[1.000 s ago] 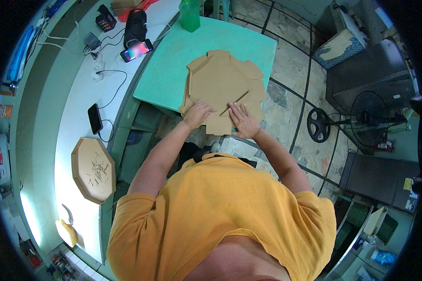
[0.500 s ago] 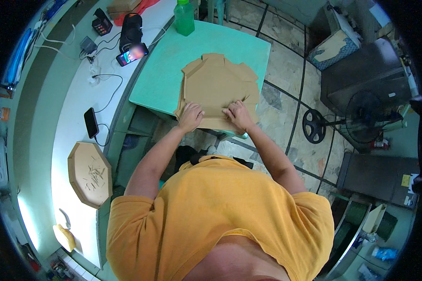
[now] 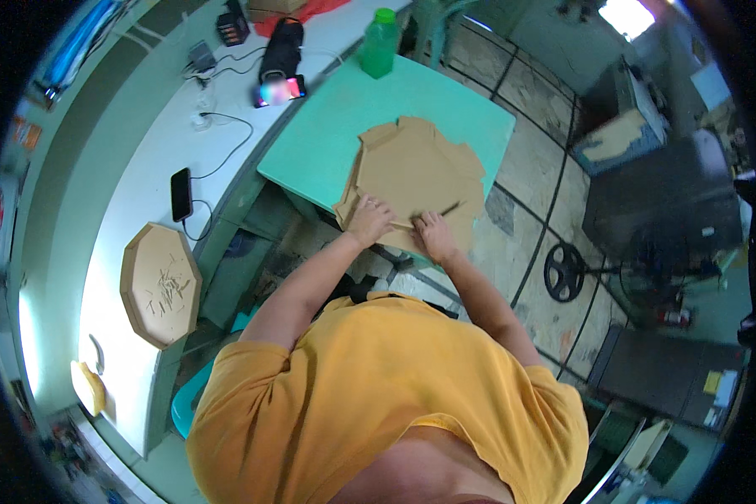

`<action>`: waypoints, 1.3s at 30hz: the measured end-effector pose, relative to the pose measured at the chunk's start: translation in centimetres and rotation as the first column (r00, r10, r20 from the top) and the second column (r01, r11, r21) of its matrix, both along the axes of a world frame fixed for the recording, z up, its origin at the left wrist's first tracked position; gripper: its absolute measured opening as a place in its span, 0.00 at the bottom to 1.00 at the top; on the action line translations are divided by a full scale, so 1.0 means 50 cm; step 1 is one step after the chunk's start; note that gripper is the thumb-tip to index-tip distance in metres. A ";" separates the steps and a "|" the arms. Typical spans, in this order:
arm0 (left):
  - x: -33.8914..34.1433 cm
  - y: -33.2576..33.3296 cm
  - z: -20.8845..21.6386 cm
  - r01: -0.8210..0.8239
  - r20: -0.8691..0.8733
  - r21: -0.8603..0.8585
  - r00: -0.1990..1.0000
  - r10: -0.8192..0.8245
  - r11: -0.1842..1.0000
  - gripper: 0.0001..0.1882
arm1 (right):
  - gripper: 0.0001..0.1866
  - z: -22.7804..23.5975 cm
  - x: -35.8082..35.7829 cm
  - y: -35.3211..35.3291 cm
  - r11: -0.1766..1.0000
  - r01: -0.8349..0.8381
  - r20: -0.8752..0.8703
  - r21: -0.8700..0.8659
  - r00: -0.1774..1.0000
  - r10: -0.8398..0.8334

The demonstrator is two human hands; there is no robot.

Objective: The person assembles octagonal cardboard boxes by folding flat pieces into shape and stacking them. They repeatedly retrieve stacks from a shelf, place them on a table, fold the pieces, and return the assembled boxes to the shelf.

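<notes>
Left hand (image 3: 370, 222) and right hand (image 3: 433, 237) touch the flapped cardboard (image 3: 416, 172) on the turquoise table (image 3: 332, 126)

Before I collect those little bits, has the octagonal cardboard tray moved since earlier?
No: against the white counter, the octagonal cardboard tray shows no visible shift.

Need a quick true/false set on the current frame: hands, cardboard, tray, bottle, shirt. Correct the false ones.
1. The left hand and right hand both touch the cardboard sheet. True.
2. The octagonal tray has small scraps in it. True.
3. The sheet lies on the floor. False: it rests on the green table.
4. The bottle is red. False: the bottle is green.
5. The person's shirt is blue. False: the shirt is orange-yellow.
</notes>
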State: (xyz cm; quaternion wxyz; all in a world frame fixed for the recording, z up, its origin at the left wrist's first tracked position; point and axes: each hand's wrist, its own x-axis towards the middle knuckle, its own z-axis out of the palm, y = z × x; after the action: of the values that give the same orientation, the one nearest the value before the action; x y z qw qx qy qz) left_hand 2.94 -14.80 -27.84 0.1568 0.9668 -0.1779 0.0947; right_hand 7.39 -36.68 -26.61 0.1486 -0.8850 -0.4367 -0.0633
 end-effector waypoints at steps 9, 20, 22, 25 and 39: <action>-0.007 0.011 0.127 -0.104 0.333 -0.088 0.934 0.127 0.991 0.14 | 0.09 0.080 0.019 0.017 0.998 0.054 0.088 0.031 0.995 -0.057; 0.048 0.034 0.064 -0.705 -0.760 -0.603 0.650 0.001 -0.374 0.18 | 0.28 0.253 -0.046 0.084 0.991 0.042 0.281 0.130 0.957 -0.077; 0.040 0.084 0.057 -0.638 -0.671 -0.686 0.741 -0.035 -0.349 0.18 | 0.35 0.313 -0.045 0.046 0.940 0.130 0.324 0.315 0.916 -0.235; 0.025 0.121 0.072 -0.610 -0.623 -0.742 0.781 -0.052 -0.278 0.15 | 0.40 0.381 -0.011 -0.036 0.666 0.337 0.074 0.665 0.858 -0.508; 0.008 0.091 0.074 -0.677 -0.630 -0.670 0.736 0.248 0.304 0.19 | 0.13 0.301 -0.044 -0.020 0.310 0.718 -0.755 0.623 0.656 0.000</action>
State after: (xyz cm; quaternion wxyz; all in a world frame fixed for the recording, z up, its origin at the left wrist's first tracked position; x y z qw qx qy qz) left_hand 3.34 -10.26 -24.13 0.6245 0.7466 0.2293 0.0077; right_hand 5.19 -37.67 -11.56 0.7134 -0.7001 -0.0223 -0.0191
